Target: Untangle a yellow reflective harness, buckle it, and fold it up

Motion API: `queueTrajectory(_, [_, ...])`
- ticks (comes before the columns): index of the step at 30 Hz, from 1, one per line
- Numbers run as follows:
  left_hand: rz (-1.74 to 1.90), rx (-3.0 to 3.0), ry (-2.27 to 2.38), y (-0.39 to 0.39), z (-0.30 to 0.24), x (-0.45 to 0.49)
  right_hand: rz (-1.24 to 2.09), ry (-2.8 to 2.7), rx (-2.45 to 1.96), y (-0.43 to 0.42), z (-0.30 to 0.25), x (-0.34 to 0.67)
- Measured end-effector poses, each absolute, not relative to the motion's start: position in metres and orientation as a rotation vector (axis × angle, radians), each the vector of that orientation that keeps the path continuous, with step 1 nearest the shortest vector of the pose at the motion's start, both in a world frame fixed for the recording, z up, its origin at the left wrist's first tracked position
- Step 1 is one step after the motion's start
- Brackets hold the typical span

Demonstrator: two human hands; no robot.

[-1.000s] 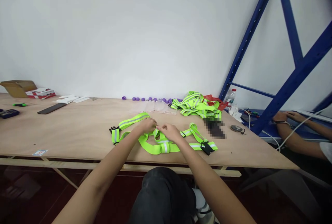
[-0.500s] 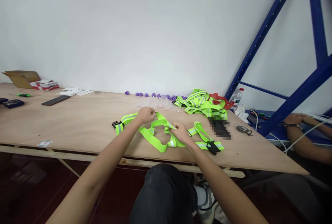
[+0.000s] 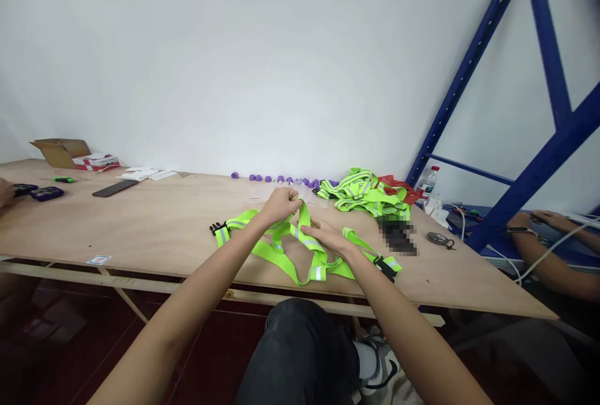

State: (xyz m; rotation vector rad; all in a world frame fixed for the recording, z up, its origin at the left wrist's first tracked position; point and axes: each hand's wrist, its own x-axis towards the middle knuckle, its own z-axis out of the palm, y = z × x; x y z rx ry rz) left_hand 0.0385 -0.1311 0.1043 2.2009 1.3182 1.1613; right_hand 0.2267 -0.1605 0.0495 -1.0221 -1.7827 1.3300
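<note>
A neon-green reflective strap vest with silver stripes lies loosely spread at the front of the wooden table. My left hand is closed on one of its straps and holds it raised above the rest. Close by on the right, my right hand has a strap between its thumb and fingers; the fingers are partly hidden. A black buckle sits at the vest's left end. Another black buckle is at its right end, beyond my right wrist.
Behind the vest are a pile of similar green straps, a red cloth and several purple rolls. A round metal compass-like object lies right. A blue rack rises beside a person's hands. A cardboard box stands far left.
My left hand has moved right and slightly up with the strap, nearer my right hand. My right hand's fingers have straightened somewhat. The view has shifted, and another hand shows at the far left edge.
</note>
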Motion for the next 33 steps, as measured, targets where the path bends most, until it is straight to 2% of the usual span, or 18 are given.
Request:
queueTrajectory(5, [1.175,2.189,1.234,-0.144,0.118,0.039,0.896,-1.926,-1.208,-0.159,0.049,0.221])
queueTrajectory(12, [1.058,2.155,1.166,-0.154,0.112,0.022,0.608,-1.774,-1.257,-0.135,0.047,0.242])
queueTrajectory(16, [0.988,2.190,1.151,-0.156,0.110,0.015,0.667,-1.747,-1.220,-0.131,0.046,0.246])
queueTrajectory(20, [0.809,2.176,1.087,-0.156,0.109,0.006,0.859,-1.780,-1.095,-0.139,0.052,0.247])
queueTrajectory(23, [0.605,2.036,1.020,-0.157,0.105,0.004,1.013,-1.836,-0.975,-0.147,0.062,0.248])
queueTrajectory(27, [0.522,1.865,0.963,-0.160,0.091,0.015,1.107,-1.890,-0.879,-0.151,0.071,0.249])
queueTrajectory(30, [0.495,1.773,0.970,-0.159,0.077,0.034,1.039,-1.973,-0.912,-0.153,0.068,0.246])
queueTrajectory(33, [0.622,1.652,1.019,-0.154,0.064,0.054,0.866,-2.035,-1.010,-0.156,0.061,0.243])
